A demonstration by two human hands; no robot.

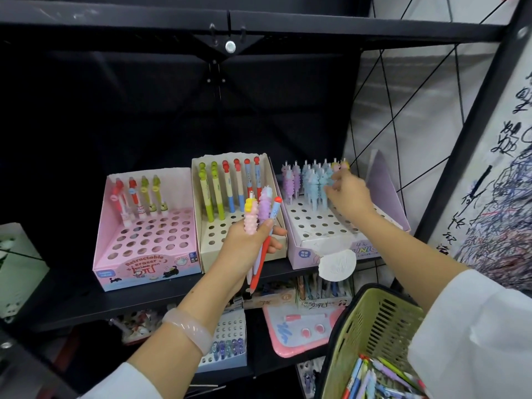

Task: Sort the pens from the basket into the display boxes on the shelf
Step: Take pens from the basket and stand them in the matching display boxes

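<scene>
My left hand (244,246) grips a bundle of pens (260,210) upright in front of the shelf: a pink-and-yellow bumpy one, a purple unicorn one and a red-and-blue one. My right hand (351,197) reaches into the lilac display box (316,226) on the right. Its thumb and fingertips pinch one of the blue unicorn pens (319,182) standing in the back rows. The cream display box (208,249) holds green, red and blue pens. The pink display box (149,240) holds several red and green ones. The green basket (374,312) hangs at lower right with several pens (371,381) inside.
The boxes stand on a black metal shelf (86,300) with another shelf board close above. A lower shelf carries more pen boxes (227,344) and a pink drawing board (299,329). A scribbled test sheet (498,214) hangs on the right.
</scene>
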